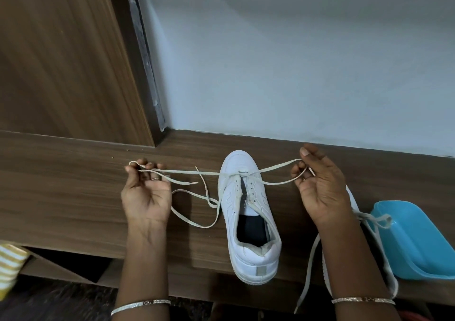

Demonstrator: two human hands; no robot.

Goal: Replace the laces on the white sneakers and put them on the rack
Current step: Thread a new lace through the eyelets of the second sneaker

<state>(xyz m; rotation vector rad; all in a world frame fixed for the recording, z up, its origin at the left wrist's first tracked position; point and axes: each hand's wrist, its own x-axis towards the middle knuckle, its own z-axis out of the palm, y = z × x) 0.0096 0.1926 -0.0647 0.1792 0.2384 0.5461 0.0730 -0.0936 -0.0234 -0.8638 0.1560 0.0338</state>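
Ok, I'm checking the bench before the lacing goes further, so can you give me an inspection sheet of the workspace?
Surface: wooden ledge, bare grain to the left of the hands.
Job's things: white sneaker, toe toward the wall, lace through its front eyelets only; second sneaker partly hidden behind the right arm.
Clutter: blue tub at right; striped cloth lower left.
Grips: left hand and right hand each pinch the lace, stretched out sideways.
Cables: nothing seen.
Surroundings: pale wall; wooden panel at left.
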